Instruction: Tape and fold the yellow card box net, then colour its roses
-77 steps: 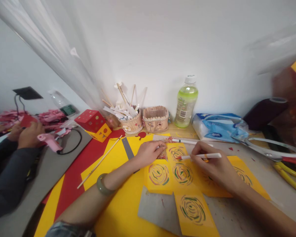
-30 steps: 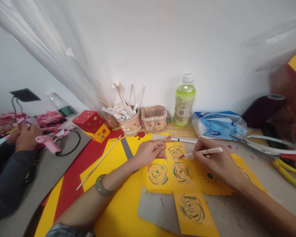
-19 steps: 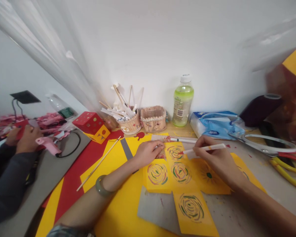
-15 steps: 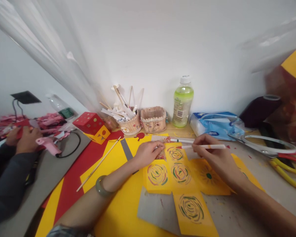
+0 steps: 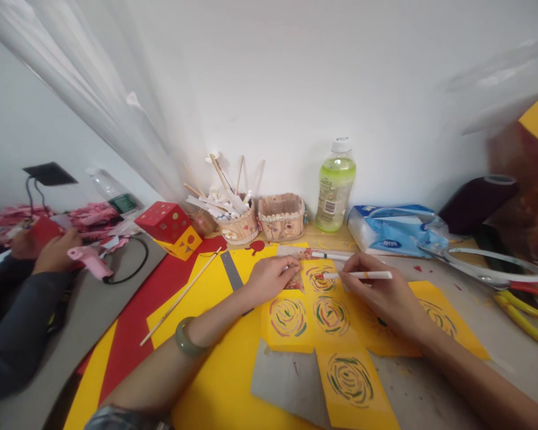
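Note:
A yellow paper cutout in a cross-like shape of joined squares lies on the table, with ringed flower patterns drawn in green, red and dark strokes. My right hand grips a white marker pen, its tip on the pattern in the top square. My left hand lies at that square's left edge, fingers bent and pinching the paper's edge. A second white marker lies behind the top square. Part of the cutout is hidden under my right hand.
Behind stand a pen-filled wooden pot, another pot, a green bottle and a tissue pack. Scissors lie right. Left are a thin stick, a red-yellow box, a pink glue gun and a co-worker's hands.
My right hand has shifted left and down, bringing the marker's tip onto the top square's pattern. My left hand stays at the paper's edge. The view has shifted slightly.

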A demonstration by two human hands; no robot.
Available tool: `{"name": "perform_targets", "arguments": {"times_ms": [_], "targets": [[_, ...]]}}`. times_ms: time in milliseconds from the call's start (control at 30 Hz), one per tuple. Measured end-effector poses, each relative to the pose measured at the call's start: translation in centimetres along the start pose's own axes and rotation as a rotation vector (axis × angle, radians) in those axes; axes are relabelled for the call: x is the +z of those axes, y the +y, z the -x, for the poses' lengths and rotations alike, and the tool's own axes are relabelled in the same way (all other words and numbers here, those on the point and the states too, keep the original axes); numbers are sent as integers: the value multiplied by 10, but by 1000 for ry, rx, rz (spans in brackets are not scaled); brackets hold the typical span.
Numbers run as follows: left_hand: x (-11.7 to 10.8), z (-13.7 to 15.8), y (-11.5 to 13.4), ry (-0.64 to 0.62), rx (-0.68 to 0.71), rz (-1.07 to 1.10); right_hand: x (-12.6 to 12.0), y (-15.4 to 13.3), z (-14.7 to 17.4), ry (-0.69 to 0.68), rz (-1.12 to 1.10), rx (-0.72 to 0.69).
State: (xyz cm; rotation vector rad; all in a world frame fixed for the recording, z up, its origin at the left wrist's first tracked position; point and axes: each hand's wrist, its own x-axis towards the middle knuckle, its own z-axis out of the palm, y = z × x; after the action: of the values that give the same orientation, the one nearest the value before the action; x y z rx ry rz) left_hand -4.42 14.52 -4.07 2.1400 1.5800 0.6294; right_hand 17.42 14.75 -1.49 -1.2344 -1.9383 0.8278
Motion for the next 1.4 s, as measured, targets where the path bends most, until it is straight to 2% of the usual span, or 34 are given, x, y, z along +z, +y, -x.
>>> {"name": "perform_targets", "arguments": {"times_ms": [1033,1400], "targets": [[0,1,1,-14,-9,-10,-6,7,-1,41,98,-11],[0,1,0,-10,-5,-17,-1,2,-1,-11,62,-44]]}}
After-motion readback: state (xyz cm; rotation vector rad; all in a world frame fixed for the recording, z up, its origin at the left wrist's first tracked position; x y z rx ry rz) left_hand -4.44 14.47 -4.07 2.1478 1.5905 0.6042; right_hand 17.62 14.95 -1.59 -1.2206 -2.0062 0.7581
